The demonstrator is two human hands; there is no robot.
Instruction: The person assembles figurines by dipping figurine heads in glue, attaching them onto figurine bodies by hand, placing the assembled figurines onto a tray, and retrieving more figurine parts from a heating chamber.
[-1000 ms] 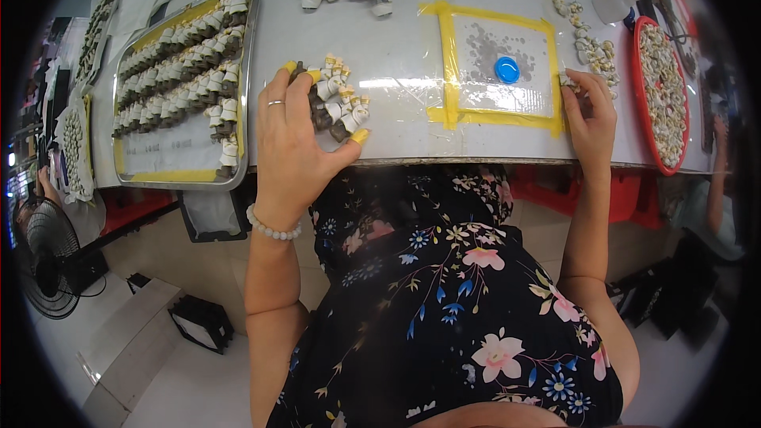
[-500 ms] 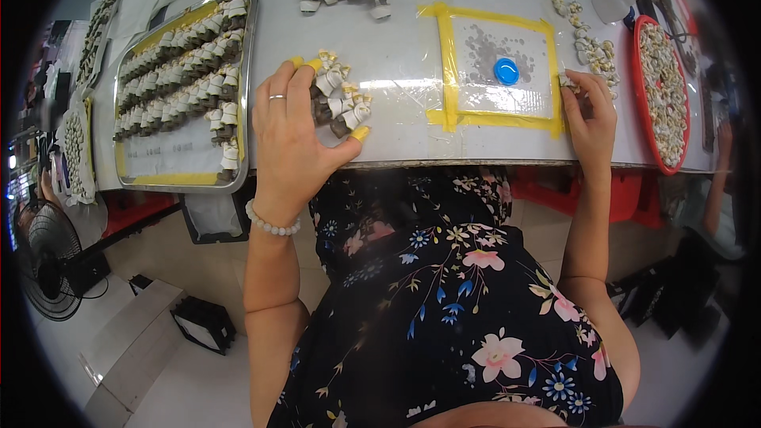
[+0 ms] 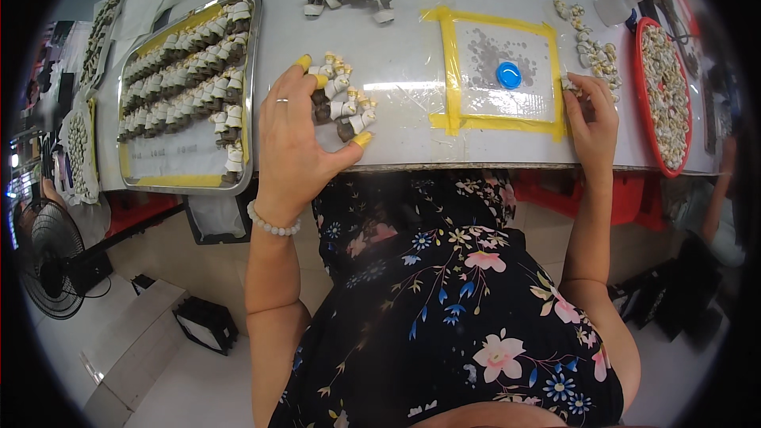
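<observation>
My left hand [image 3: 292,139], with yellow covers on fingertips and thumb, curves around a small cluster of figurines [image 3: 361,121] with white bodies and dark bases. Its fingers are apart, and nothing is lifted. Some of the cluster is hidden behind the fingers. Over at the right side of a yellow-taped square [image 3: 450,71], my right hand [image 3: 594,115] pinches a small white piece [image 3: 567,84], mostly covered by the fingertips. Inside the square sits a blue round cap [image 3: 509,74] among grey wet-looking spots.
A metal tray [image 3: 252,95] with rows of figurines lies at left. Several dark-and-white pieces [image 3: 384,11] stand at the back. Small white-and-yellow pieces [image 3: 590,46] trail beside a red basket [image 3: 642,99] full of similar ones. A white bottle [image 3: 614,9] stands back right.
The fingers of my left hand have spread a little from the figurines, which now show more fully. My right hand keeps its pinch at about the same place.
</observation>
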